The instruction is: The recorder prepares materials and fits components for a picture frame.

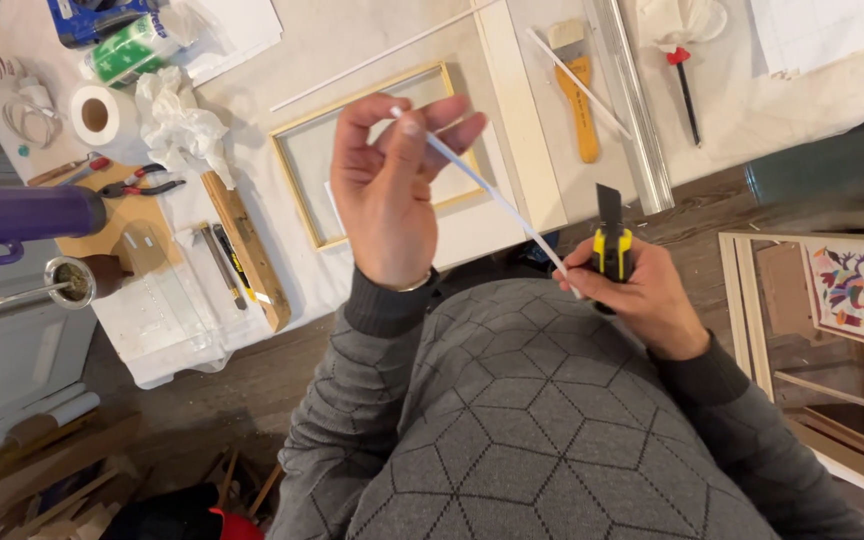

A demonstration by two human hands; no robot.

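The table (352, 45) spreads widest before you, covered in pale paper, matte and creased in places. On it lies a shallow rectangular frame (377, 150) of light raw wood with a whitish panel inside; its face looks bare, so whatever trimming belongs to it seems unfinished. A long wooden block (247, 250) sits to its left, square-edged and grainy, beside a crumpled white tissue (184, 125) and a paper roll (100, 115). A flat brush (579, 95) with an orange-tan handle lies beyond the frame.

Your left hand (387, 190) is raised over the frame, its grip pinching the top end of a thin white strip (487, 195) between thumb and fingertips. The strip is stiff, smooth and narrow, slanting down across your chest to your right hand (642, 295). That grip is closed around a yellow-and-black utility knife (612, 240), blade out and pointing up, with the strip's lower end pressed beneath the fingers. The strip looks whole; I judge the cut not yet made.
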